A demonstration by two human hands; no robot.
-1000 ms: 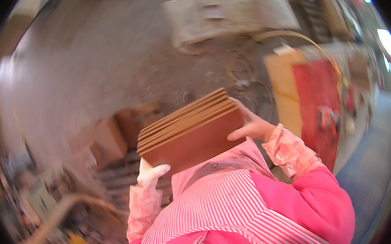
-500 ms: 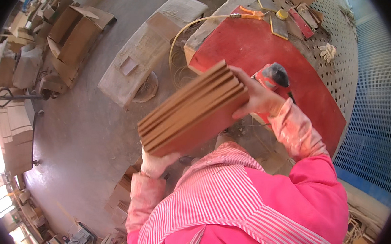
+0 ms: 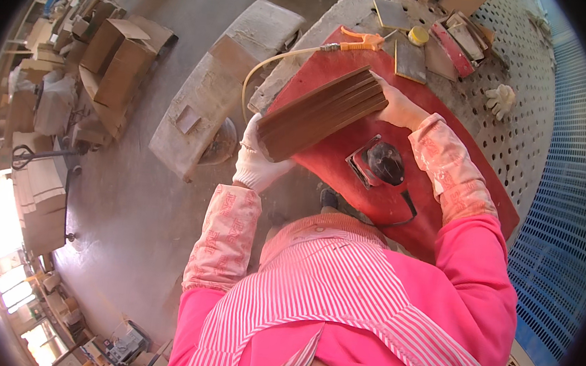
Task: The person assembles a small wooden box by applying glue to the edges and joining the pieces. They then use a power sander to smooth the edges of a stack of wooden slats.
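Observation:
A bundle of brown wooden slats (image 3: 322, 113), stacked face to face, is held up and tilted over the red cloth (image 3: 472, 180) on the bench. At its left end my left hand (image 3: 260, 160), in a white knit glove, grips the slats. My right hand (image 3: 402, 110) clasps the right end, its fingers partly hidden behind the wood. Just below the right end of the bundle, an electric sander (image 3: 384, 164) with a black top and a cord rests on the cloth. Beyond the bundle lies an orange air blow gun (image 3: 362, 42) on a pale hose.
Toward the bench's far end are a yellow tape roll (image 3: 418, 36), flat sanding blocks (image 3: 410, 61), a red box of scraps (image 3: 453, 48) and a white glove (image 3: 500, 101). A dusty low table (image 3: 198, 117) stands left of the bench. Cardboard boxes (image 3: 120, 63) line the far left.
Both hands have carried the slats away from my body, from above the floor to above the red cloth, and turned them. The sander, partly covered before, now shows fully.

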